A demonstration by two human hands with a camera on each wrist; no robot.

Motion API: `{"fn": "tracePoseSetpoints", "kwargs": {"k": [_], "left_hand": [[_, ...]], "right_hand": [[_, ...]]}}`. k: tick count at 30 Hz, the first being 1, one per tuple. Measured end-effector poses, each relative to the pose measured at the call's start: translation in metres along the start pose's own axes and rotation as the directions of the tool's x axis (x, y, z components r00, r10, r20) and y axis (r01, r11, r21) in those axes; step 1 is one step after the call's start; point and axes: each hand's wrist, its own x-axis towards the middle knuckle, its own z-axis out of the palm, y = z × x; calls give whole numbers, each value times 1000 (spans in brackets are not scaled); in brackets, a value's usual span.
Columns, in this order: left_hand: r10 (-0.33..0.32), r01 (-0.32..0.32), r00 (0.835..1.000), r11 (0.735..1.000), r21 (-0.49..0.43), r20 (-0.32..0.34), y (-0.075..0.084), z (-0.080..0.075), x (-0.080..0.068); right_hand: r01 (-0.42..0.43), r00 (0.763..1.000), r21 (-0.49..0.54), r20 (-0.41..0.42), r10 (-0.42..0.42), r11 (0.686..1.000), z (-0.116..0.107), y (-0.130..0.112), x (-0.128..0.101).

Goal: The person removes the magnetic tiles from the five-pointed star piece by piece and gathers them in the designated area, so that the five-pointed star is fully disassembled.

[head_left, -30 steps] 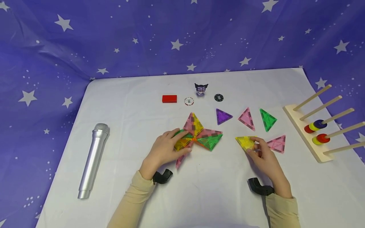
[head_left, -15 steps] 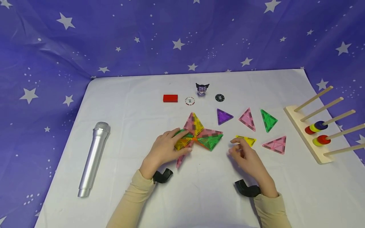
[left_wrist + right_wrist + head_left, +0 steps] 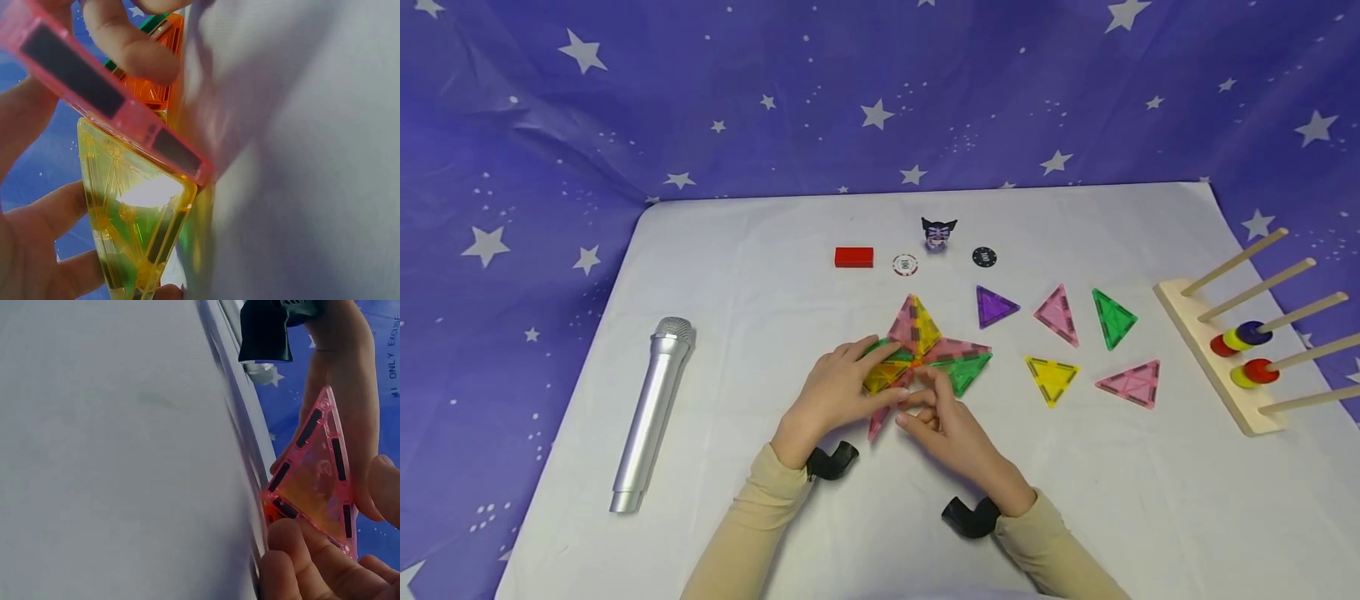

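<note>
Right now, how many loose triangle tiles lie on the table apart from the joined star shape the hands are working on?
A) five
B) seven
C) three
A: in the head view a purple tile, two pink tiles, a green tile and a yellow tile lie apart from the star shape.

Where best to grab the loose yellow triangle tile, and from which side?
The yellow triangle tile lies flat on the white table, one edge away from the person, its point toward them. It is thin, so probably pinch across its two slanted edges near that point, coming from the near side. The green wing to its left and the pink tile to its right stand clear.
</note>
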Motion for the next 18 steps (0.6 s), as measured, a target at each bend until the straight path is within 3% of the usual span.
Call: {"fn": "tracePoseSetpoints", "kwargs": {"k": [6, 14, 18], "left_hand": [[10, -10, 1000, 1000, 7, -7, -1, 1, 2], [69, -68, 997, 998, 11, -47, -7, -1, 2], [95, -96, 994, 995, -13, -60, -11, -2, 3]], "right_hand": [[32, 999, 2, -23, -32, 999, 1, 0, 1], [35, 999, 4, -9, -35, 999, -5, -29, -1], [26, 1000, -51, -4, -26, 998, 2, -16, 0]]}}
